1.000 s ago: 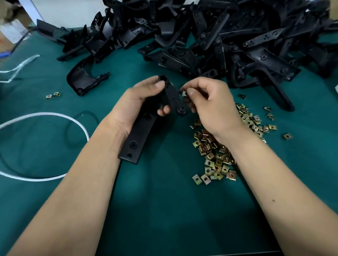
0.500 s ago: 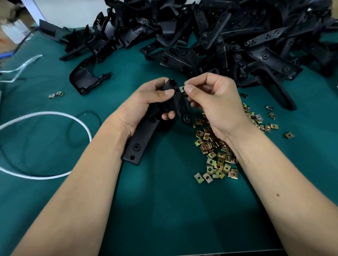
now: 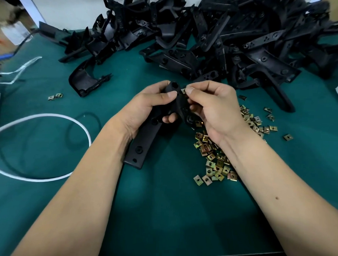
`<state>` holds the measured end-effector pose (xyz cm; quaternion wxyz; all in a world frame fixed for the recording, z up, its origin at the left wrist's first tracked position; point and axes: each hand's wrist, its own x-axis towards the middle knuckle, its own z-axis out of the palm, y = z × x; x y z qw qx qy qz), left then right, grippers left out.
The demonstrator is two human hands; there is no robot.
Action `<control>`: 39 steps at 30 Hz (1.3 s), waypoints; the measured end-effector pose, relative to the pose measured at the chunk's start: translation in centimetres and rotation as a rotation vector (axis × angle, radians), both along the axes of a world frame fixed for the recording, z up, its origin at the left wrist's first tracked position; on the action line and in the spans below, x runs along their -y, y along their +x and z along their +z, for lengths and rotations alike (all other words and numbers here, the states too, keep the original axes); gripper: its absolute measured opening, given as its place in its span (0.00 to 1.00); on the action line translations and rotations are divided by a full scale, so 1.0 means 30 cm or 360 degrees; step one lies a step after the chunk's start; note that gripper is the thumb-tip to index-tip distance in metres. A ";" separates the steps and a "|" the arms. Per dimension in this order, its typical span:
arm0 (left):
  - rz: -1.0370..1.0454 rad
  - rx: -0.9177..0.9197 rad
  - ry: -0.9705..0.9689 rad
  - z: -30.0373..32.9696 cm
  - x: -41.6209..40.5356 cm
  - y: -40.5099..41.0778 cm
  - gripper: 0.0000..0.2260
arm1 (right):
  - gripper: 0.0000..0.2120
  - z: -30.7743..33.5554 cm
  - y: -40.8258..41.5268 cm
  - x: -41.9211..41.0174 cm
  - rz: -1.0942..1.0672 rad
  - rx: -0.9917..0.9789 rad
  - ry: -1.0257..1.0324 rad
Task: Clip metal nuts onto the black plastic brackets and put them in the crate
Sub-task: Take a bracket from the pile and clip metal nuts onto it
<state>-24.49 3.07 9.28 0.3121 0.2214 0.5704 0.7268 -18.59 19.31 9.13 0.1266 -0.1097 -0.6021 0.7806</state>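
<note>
Right above the middle of the worktop (image 3: pixel 161 213), left hand (image 3: pixel 145 109) grips the black bracket (image 3: pixel 144 142), long axis running from near-left up to far-right, while right hand (image 3: pixel 213 108) pinches a metal nut (image 3: pixel 183 90) touching its top end.

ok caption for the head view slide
Left hand holds a bracket while right hand pinches a nut at its top end.
</note>
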 end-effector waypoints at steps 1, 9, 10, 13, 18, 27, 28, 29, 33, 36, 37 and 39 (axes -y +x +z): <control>0.0004 0.0013 0.0018 0.000 -0.001 0.001 0.10 | 0.06 0.001 0.001 0.004 -0.0012 0.0002 -0.0012; 0.0102 -0.0019 0.0031 -0.012 -0.019 0.006 0.10 | 0.02 0.003 0.004 -0.007 -0.0017 -0.0004 0.0113; 0.0117 -0.0008 0.0044 -0.015 -0.020 0.004 0.10 | 0.02 0.005 0.004 -0.014 0.0007 -0.0010 0.0134; 0.0120 0.0001 0.0072 -0.018 -0.014 -0.004 0.12 | 0.04 0.008 0.005 -0.031 0.0047 -0.0068 0.0299; 0.0169 0.0015 0.0150 -0.017 -0.007 -0.011 0.13 | 0.05 0.021 0.002 -0.103 -0.0076 -0.0154 0.0847; 0.0336 -0.0017 0.0244 -0.025 0.017 -0.018 0.07 | 0.04 0.069 0.041 -0.213 0.0613 -0.0034 0.1993; 0.0348 -0.0022 0.0255 -0.025 0.019 -0.019 0.07 | 0.04 0.070 0.043 -0.208 0.0667 -0.0011 0.2007; 0.0354 -0.0029 0.0265 -0.027 0.021 -0.021 0.07 | 0.05 0.067 0.043 -0.202 0.0711 0.0013 0.2019; 0.0369 -0.0061 0.0306 -0.028 0.020 -0.024 0.07 | 0.09 0.053 0.037 -0.194 0.0724 0.0059 0.2077; 0.0356 -0.0115 0.0326 -0.028 0.018 -0.024 0.08 | 0.06 0.048 0.034 -0.196 0.0694 0.0062 0.2100; 0.0362 -0.0125 0.0322 -0.027 0.018 -0.025 0.08 | 0.04 0.045 0.032 -0.193 0.0661 0.0044 0.2111; 0.0394 -0.0097 0.0312 -0.028 0.019 -0.028 0.08 | 0.02 0.038 0.027 -0.186 0.0537 -0.0019 0.2071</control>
